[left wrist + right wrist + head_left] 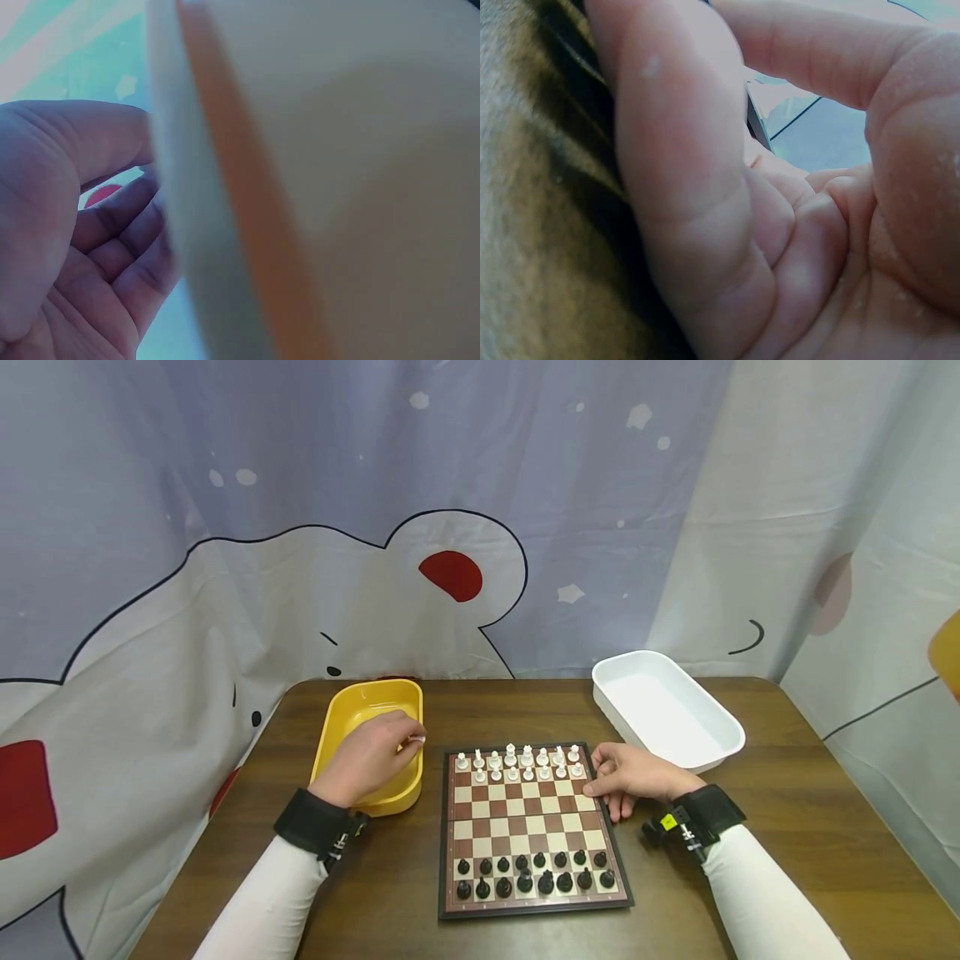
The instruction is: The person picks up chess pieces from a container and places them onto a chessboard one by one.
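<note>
A brown-and-cream chessboard (517, 818) lies on the table, white pieces (527, 760) along its far side and black pieces (525, 872) along its near side. The first square of the front white row, at the left, has no piece on it. My left hand (378, 752) is over the yellow tray (327, 747), its thumb and fingers pinching a small white chess piece (417, 739), mostly hidden by the fingertips. With thumb on top and fingers curled beside the frame, my right hand (630, 774) holds the board's right edge. The tray's wall fills much of the left wrist view.
A white tray (667, 710) stands at the back right, just behind my right hand. The wooden table (390, 893) ends at a printed curtain (570, 527) hanging along its far edge. Black straps with small cameras sit on both wrists.
</note>
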Tool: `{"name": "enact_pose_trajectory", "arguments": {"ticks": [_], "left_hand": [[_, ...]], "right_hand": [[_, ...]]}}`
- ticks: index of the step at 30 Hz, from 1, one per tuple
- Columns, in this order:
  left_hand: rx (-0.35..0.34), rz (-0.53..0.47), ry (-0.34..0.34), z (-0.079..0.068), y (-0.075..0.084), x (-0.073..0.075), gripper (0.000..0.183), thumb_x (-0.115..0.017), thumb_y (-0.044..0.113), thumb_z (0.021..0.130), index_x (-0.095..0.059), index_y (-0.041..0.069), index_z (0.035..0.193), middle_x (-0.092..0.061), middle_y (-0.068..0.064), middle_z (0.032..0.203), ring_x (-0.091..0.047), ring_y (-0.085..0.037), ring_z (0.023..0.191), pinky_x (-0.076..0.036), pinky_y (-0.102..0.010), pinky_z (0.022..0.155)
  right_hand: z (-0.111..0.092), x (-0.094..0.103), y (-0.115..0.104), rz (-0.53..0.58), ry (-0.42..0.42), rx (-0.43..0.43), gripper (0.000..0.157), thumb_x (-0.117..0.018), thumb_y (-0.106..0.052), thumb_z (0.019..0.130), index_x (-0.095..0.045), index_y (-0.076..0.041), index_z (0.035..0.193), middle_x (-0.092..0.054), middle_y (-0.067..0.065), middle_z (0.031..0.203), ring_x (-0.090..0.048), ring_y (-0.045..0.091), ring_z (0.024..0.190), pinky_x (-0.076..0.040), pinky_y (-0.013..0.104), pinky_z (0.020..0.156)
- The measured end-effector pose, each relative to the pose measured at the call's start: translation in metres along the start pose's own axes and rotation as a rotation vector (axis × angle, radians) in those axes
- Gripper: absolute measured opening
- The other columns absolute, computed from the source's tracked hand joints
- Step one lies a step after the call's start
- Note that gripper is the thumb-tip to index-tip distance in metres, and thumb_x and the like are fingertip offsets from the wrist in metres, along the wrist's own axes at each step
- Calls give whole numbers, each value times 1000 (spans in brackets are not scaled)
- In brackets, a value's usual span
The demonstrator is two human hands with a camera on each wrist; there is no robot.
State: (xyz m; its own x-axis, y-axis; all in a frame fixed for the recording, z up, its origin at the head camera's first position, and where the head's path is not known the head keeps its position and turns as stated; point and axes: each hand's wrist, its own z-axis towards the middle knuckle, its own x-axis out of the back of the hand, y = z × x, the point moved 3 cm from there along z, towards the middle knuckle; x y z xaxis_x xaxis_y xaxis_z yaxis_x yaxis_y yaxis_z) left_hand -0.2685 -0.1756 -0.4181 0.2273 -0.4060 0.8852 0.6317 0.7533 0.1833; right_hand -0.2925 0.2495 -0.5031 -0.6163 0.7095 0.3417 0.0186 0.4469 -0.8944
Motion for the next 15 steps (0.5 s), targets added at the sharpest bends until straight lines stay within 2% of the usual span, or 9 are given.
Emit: {"name": "enact_pose_trajectory", "arguments": {"ticks": [4,9,15], "left_hand": [[-25,0,-7,2,6,-2,10,-83,8,100,-83,8,110,-71,1,95,-62,-16,85,-59,-36,80],[-35,-5,-28,5,17,-4,13,-84,11,100,-83,7,113,-74,-1,100,-67,-18,91,-62,-38,86],[-87,5,-71,8,32,-12,12,-83,13,102,-82,9,113,-72,1,99,-67,-16,89,-62,-36,86]], "right_hand": [[0,0,1,4,-1,4,47,-84,-20,100,-49,5,120,-71,14,74,-73,23,55,-58,31,49],[1,-1,0,15,-7,14,46,-84,-17,99,-49,5,118,-71,15,75,-72,21,54,-57,30,48],[0,-1,-1,14,-8,18,44,-83,-18,99,-48,4,115,-70,14,74,-73,21,54,-57,30,48]]}}
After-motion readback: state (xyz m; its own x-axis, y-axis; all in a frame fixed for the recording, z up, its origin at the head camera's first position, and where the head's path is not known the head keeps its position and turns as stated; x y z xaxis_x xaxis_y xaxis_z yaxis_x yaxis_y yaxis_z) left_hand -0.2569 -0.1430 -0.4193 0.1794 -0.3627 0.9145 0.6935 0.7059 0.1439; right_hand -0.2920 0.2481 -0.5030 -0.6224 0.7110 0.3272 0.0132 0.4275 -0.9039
